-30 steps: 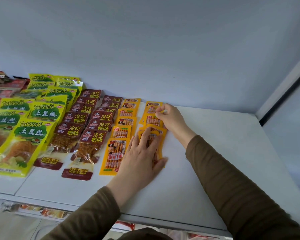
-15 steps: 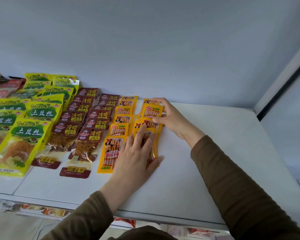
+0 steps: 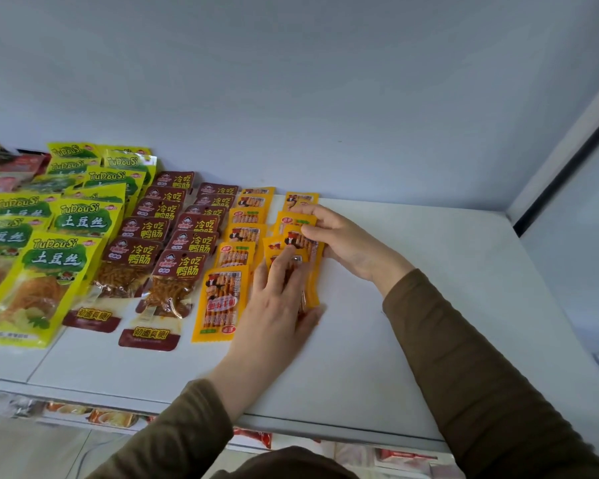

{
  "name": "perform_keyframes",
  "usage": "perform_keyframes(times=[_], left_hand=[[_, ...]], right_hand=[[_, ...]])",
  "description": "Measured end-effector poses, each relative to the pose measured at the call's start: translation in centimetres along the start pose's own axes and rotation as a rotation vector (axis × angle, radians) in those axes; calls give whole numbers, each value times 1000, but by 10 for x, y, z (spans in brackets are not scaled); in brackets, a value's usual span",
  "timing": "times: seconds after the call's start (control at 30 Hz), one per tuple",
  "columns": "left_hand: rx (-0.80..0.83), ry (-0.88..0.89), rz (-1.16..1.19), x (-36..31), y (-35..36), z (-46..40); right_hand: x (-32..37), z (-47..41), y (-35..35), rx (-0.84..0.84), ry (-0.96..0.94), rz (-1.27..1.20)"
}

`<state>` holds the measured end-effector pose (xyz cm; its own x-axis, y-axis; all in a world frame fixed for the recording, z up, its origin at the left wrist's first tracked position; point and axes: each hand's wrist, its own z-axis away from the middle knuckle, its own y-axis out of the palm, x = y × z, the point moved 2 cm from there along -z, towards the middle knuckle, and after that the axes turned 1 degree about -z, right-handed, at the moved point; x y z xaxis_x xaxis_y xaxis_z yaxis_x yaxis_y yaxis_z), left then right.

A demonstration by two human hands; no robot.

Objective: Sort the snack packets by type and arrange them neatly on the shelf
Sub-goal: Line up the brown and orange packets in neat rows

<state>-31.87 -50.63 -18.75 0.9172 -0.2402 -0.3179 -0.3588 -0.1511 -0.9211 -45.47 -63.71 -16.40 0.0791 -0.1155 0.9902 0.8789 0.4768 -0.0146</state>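
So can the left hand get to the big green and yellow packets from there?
Probably yes. The left hand lies flat on the orange packets; the green and yellow packets lie uncovered further left, nothing standing between, only flat brown packets.

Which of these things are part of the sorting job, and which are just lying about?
In the job:
left hand, pressing flat on the orange packets
right hand, pinching one of them
dark red packets
green TuDouSi packets
white shelf

Just there:
red packets at far left
goods on the lower shelf
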Motion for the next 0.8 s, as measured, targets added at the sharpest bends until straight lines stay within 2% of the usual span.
perform_keyframes(times=[0.23, 0.4, 0.6, 0.8], left_hand=[[-13, 87, 8, 3, 1, -4], [18, 68, -121, -2, -5, 0], [75, 40, -118, -1, -12, 11], [37, -24, -71, 0, -21, 7]], right_hand=[[-1, 4, -3, 103, 58, 17], [0, 2, -2, 29, -12, 90], [-1, 0, -2, -37, -21, 89], [-5, -3, 7, -66, 32, 80]])
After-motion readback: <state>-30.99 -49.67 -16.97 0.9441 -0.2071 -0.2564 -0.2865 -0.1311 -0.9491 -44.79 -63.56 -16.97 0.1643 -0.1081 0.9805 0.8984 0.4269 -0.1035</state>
